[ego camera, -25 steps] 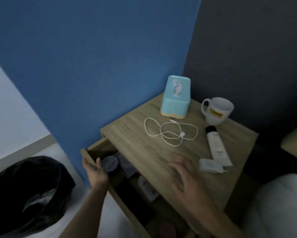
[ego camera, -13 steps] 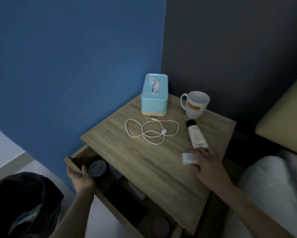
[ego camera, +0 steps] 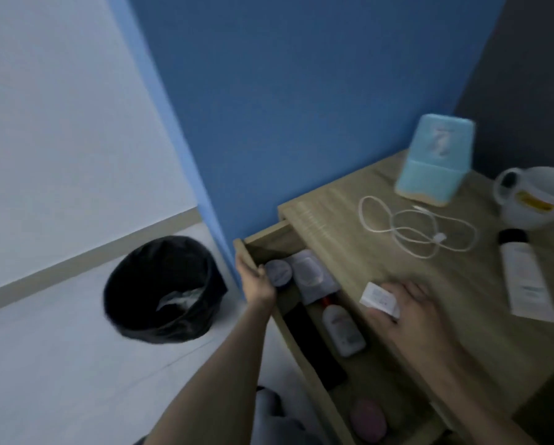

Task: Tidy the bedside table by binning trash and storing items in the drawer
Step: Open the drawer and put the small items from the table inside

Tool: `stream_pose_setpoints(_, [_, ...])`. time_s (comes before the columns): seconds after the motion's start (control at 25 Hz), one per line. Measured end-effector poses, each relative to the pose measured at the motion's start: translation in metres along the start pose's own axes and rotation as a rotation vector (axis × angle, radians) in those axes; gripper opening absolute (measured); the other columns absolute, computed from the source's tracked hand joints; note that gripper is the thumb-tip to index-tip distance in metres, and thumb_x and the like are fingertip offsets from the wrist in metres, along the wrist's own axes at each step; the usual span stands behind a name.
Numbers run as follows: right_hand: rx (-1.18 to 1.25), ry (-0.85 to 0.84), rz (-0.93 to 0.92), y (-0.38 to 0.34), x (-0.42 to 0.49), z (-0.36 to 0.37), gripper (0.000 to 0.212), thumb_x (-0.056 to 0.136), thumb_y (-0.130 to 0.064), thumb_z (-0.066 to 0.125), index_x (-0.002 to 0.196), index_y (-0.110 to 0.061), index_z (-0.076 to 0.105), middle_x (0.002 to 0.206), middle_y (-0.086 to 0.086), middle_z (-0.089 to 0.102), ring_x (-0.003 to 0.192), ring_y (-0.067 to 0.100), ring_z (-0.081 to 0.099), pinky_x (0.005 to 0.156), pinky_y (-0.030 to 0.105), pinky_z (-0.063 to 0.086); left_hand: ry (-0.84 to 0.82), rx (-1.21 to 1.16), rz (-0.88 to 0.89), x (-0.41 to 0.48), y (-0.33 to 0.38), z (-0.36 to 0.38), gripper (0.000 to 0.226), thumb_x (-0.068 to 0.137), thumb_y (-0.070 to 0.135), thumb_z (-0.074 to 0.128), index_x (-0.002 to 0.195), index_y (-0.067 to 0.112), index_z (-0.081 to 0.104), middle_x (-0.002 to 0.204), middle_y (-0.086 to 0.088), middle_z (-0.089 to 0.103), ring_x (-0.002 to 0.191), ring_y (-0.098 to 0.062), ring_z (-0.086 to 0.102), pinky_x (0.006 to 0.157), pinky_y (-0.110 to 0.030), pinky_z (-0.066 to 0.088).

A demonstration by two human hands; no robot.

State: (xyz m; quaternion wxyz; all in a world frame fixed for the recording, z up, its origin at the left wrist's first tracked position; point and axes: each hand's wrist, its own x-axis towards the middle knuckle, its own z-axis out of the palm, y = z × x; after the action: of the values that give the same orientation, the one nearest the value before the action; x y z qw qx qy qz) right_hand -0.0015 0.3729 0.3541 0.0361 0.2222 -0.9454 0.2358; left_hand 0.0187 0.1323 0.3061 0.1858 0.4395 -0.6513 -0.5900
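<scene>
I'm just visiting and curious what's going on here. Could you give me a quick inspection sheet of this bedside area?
Surface: wooden bedside table, drawer pulled open.
Job's things: white charger block; cream tube lying flat; mug; tissue box.
Clutter: drawer holds a round tin, white bottle, dark flat item, pink thing.
Hands: left hand grips the drawer front; right hand holds the charger block.
Cables: white cable loosely coiled on the tabletop.
Surroundings: black-lined bin on the floor, blue wall.

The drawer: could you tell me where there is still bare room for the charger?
The drawer looks free only between the white bottle and the pink case. Its back end is crowded with the round tin and grey pouch; a black item lines the front.
</scene>
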Motion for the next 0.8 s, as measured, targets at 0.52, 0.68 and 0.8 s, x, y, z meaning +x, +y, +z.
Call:
stream_pose_setpoints(0.52, [0.014, -0.304, -0.122, -0.078, -0.035, 0.116, 0.028, 0.071, -0.016, 0.074, 0.094, -0.003, 0.063, 0.094, 0.020, 0.065, 0.089, 0.035, 0.057, 0.064, 0.032, 0.040, -0.016, -0.042, -0.071, -0.011, -0.007, -0.074, 0.062, 0.095, 0.001, 0.038, 0.148, 0.015, 0.012, 0.152, -0.012, 0.031, 0.138, -0.027, 0.032, 0.111, -0.032, 0.026])
stream_pose_setpoints(0.68, [0.000, -0.303, -0.144, -0.103, -0.031, 0.140, 0.038, 0.068, -0.012, 0.074, 0.102, 0.001, 0.061, 0.106, 0.025, 0.063, 0.099, 0.039, 0.058, 0.076, 0.037, 0.046, -0.014, -0.030, -0.078, -0.010, -0.016, -0.088, 0.062, 0.096, 0.005, 0.039, 0.149, 0.015, 0.010, 0.154, -0.012, 0.027, 0.140, -0.028, 0.029, 0.115, -0.035, 0.025])
stream_pose_setpoints(0.8, [0.049, -0.332, -0.105, -0.123, -0.022, 0.153, 0.037, 0.073, -0.011, 0.069, 0.106, 0.001, 0.057, 0.112, 0.023, 0.057, 0.107, 0.038, 0.052, 0.081, 0.039, 0.045, -0.017, -0.027, -0.075, -0.009, -0.021, -0.092, 0.062, 0.095, 0.005, 0.039, 0.149, 0.015, 0.009, 0.154, -0.012, 0.026, 0.141, -0.028, 0.028, 0.115, -0.036, 0.025])
